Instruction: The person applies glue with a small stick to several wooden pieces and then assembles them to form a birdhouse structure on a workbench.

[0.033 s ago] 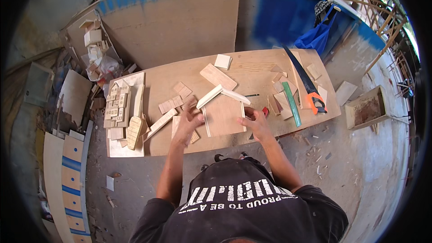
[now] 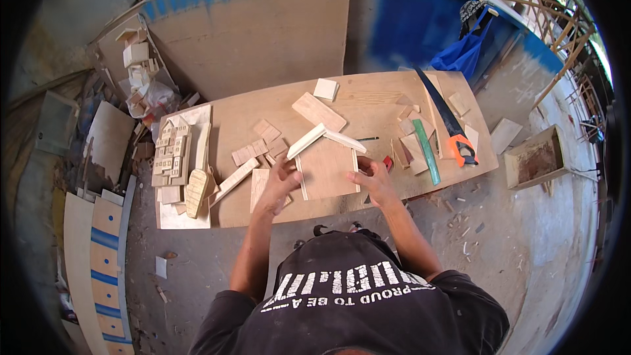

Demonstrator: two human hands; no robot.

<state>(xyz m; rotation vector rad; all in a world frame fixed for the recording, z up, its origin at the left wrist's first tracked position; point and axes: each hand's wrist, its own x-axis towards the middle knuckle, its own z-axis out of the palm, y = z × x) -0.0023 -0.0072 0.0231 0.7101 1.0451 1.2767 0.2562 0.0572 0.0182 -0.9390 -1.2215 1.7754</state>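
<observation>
In front of me lies a house-shaped wooden panel (image 2: 327, 169) with two sloping roof strips (image 2: 345, 140) meeting at a peak and thin strips down its sides. My left hand (image 2: 281, 185) is curled round the panel's left edge, its thumb against the side strip. On the opposite edge my right hand (image 2: 373, 183) grips with thumb and bent fingers; part of its grasp is hidden. A pencil (image 2: 369, 139) lies just beyond the right roof strip. Close to my right hand is a small red item (image 2: 388, 163), mostly hidden.
A handsaw (image 2: 460, 146) with an orange handle and a green ruler (image 2: 426, 151) lie among offcuts on the right of the table (image 2: 388, 110). Wood blocks (image 2: 250, 151) and a layered wooden house model (image 2: 172, 151) are to the left. A box (image 2: 537, 158) stands at the right.
My left hand has moved in to the panel's left edge, and its spread fingers have curled. My right hand and the panel have stayed in place.
</observation>
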